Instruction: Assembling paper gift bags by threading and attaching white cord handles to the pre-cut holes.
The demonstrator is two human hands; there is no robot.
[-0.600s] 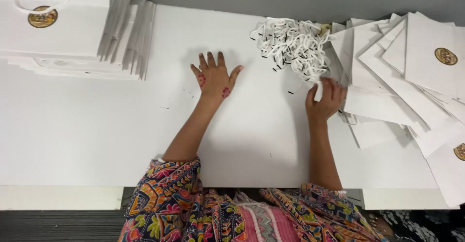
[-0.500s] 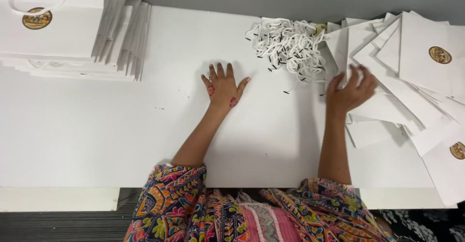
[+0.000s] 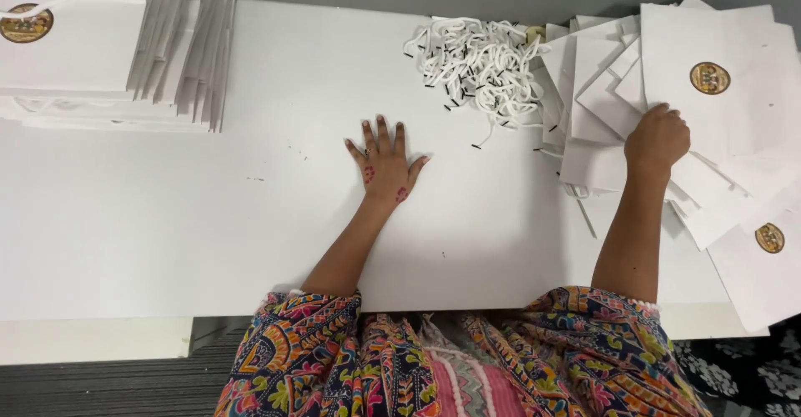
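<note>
- Resting flat at the centre of the frame, the left hand lies palm down on the white tabletop, fingers spread and released, grasping nothing.
- Reddish marks show on the back of that hand; what they are cannot be told.
- At the right of the frame, the right hand sits on the loose pile of flat white paper bags, its fingers curled over the edge of one sheet; whether they truly pinch the sheet or merely press on it cannot be told from this view.
- That pile fans out untidily across the upper right and right edge of the frame, sheets overlapping at differing angles, some hanging past the tabletop's near edge at lower right.
- Two round gold emblems show on it: one at upper right, just beside the right hand, and another at lower right.
- A heap of white cord handles with dark tips lies at the upper centre, touching the left margin of the loose pile and well apart from the left hand.
- A neater stack of finished white bags occupies the upper left of the frame, edges fanned slightly to the right, with a round gold emblem on the topmost.
- Both forearms are bare; multicoloured patterned sleeves fill the bottom centre.
</note>
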